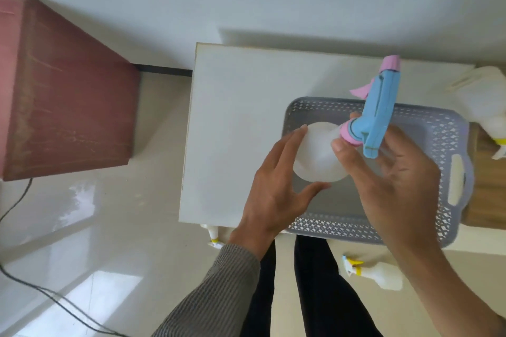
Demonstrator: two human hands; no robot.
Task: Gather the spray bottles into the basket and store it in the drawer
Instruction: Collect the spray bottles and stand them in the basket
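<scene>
White spray bottle (pixel 319 156) with blue and pink trigger head held above the grey basket (pixel 449 150) on the tabletop (pixel 235 123), right hand (pixel 394 172) gripping its neck, left hand (pixel 276 189) spread open against its body.

The left half of the white tabletop (pixel 235 123) is bare and gives open room up to the grey basket (pixel 443 145). Over the basket, both hands and the spray bottle with the blue and pink head (pixel 323 156) fill most of the opening (its floor shows bare beneath them). A white spray bottle (pixel 484 107) stands just beside the basket's right wall. On the floor, another white bottle (pixel 380 278) lies near the person's legs (pixel 315 290), and a red box (pixel 68 96) blocks the left.
</scene>
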